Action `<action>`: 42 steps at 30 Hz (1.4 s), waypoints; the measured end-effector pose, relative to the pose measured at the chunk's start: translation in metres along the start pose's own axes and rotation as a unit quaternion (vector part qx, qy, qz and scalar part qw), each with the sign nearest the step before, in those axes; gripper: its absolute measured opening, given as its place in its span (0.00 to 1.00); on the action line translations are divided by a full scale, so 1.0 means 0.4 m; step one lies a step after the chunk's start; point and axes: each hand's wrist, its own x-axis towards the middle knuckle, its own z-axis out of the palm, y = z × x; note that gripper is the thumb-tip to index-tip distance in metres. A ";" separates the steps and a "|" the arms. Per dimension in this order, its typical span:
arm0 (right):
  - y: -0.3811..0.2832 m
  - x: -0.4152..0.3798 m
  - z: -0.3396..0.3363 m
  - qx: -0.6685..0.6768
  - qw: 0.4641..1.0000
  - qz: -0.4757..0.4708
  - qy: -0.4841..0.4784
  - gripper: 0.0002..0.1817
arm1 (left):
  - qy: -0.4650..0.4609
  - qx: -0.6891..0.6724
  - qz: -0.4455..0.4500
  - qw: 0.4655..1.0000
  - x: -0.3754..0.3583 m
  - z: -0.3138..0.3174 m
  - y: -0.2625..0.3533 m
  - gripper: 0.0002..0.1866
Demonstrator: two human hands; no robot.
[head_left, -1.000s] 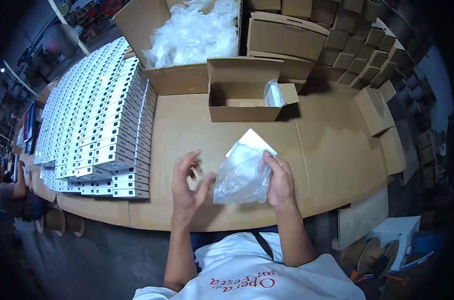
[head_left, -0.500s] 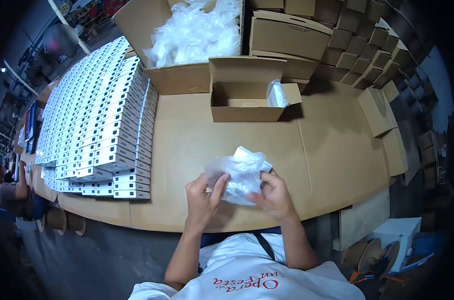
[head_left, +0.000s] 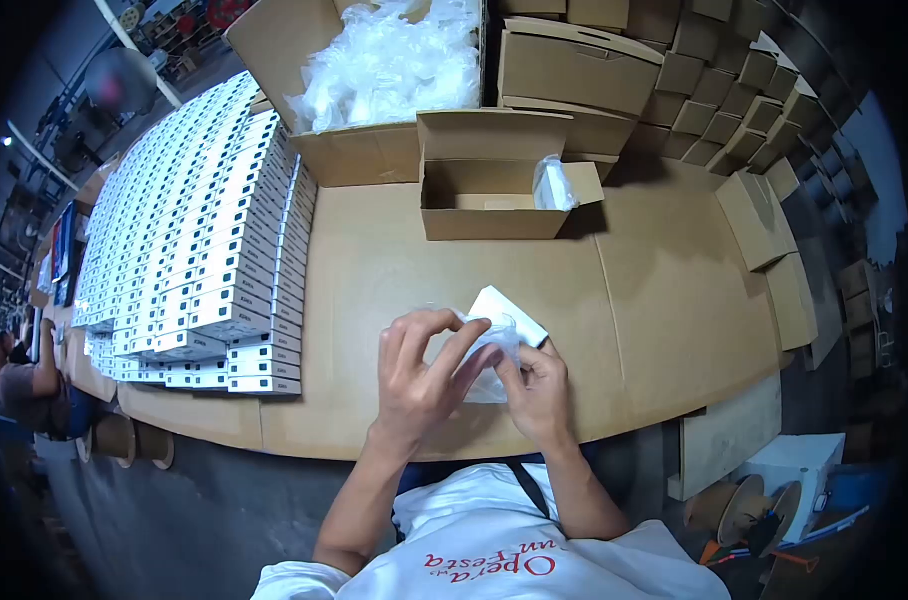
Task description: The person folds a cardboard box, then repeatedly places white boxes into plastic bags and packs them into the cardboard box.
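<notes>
Between my two hands, over the brown table, is a crumpled clear plastic bag point(head_left: 487, 385). My left hand point(head_left: 419, 375) is bent over the bag's left side, its fingers curled and its fingertips at the plastic. My right hand point(head_left: 541, 398) pinches the bag from the right and also holds a small white box point(head_left: 509, 312), which sticks out beyond the fingers, tilted. Part of the bag is hidden behind my left hand. Farther back, an open cardboard box point(head_left: 489, 223) has one wrapped white item point(head_left: 552, 186) at its right end.
Stacked white boxes point(head_left: 189, 240) fill the left side of the table point(head_left: 374, 290). A large carton point(head_left: 359, 158) of plastic bags stands at the back. Brown cartons point(head_left: 579, 68) are piled at back right. A person point(head_left: 34, 385) sits at far left.
My left hand has lifted and turned over the bag, with its back now showing. The bag is more bunched up, and more of the white box shows.
</notes>
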 end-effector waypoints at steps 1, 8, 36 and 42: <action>-0.006 -0.002 0.004 0.003 1.000 -0.002 0.006 0.12 | -0.015 -0.005 -0.001 1.000 0.003 0.008 0.001 0.18; -0.045 -0.006 -0.023 -0.056 0.998 -0.011 -0.022 0.10 | -0.018 -0.062 -0.017 0.998 -0.006 0.033 -0.011 0.13; 0.027 -0.020 -0.078 -0.034 0.999 -0.016 -0.029 0.18 | 0.113 -0.479 -0.308 0.815 -0.044 0.054 -0.134 0.33; 0.015 -0.019 -0.054 0.011 1.000 0.015 0.007 0.20 | -0.105 -0.438 -0.415 0.791 -0.101 0.030 0.002 0.19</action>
